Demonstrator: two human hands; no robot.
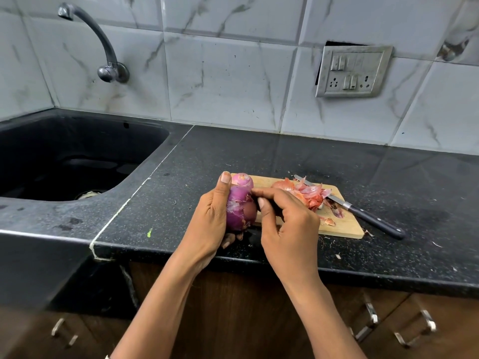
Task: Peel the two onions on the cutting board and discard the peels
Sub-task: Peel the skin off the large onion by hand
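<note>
My left hand (213, 218) curls its fingers round the round purple onion (238, 212), steadying it above the black stone desk (181, 164) while my right hand (287, 229) pinches its papery skin loose.

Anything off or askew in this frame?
Yes: the switch plate hangs crooked on the tiled wall, a dark gap showing above it. Peel scraps lie on the counter beside the cutting board.

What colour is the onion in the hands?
Purple, with a brownish patch of skin left. The onion, held in the left hand, shows best in the head view.
</note>
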